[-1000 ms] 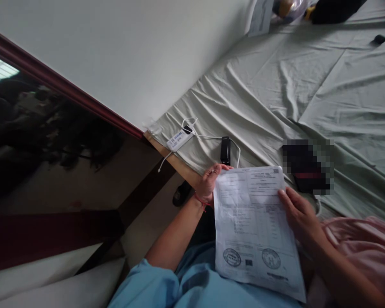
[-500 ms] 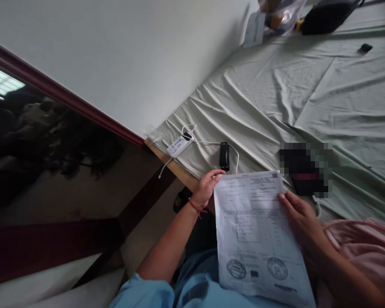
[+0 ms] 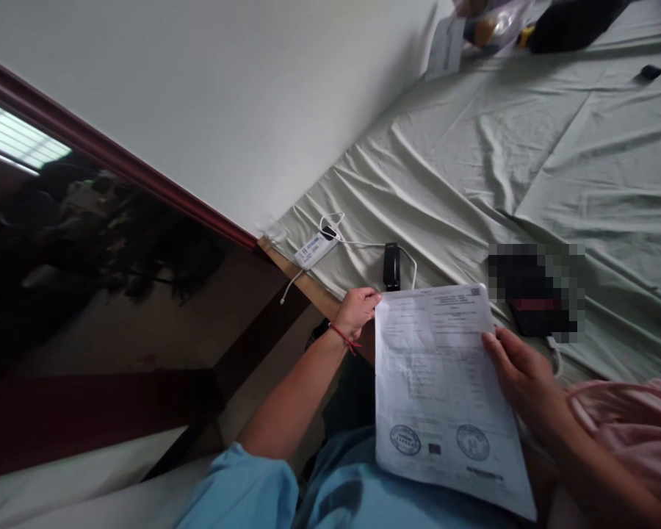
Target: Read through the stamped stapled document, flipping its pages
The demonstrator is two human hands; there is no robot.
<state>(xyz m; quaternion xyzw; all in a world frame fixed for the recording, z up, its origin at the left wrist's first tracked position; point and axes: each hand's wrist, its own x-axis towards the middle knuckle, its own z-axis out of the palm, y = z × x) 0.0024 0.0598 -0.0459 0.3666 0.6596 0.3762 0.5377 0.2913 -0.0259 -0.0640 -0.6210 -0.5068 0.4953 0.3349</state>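
A printed paper document (image 3: 446, 389) with two round stamps near its lower end lies tilted over my lap. My left hand (image 3: 358, 312), a red string around its wrist, pinches the sheet at its upper left corner. Along the upper right edge my right hand (image 3: 521, 367) grips the paper, thumb on top and the other fingers partly hidden. Just beyond the top edge of the sheet is a black oblong device (image 3: 391, 266) with a white cable beside it.
A white power strip (image 3: 316, 250) with a plugged-in cable rests at the corner of the pale bed sheet (image 3: 446, 184). A partly pixelated dark device (image 3: 540, 316) lies right of the paper. Pink cloth (image 3: 628, 419) is at the right; a black bag (image 3: 576, 26) stands far back.
The view has shifted slightly, so the bed and its items sit a little further right. The top of the paper has come up slightly; both hands keep their hold.
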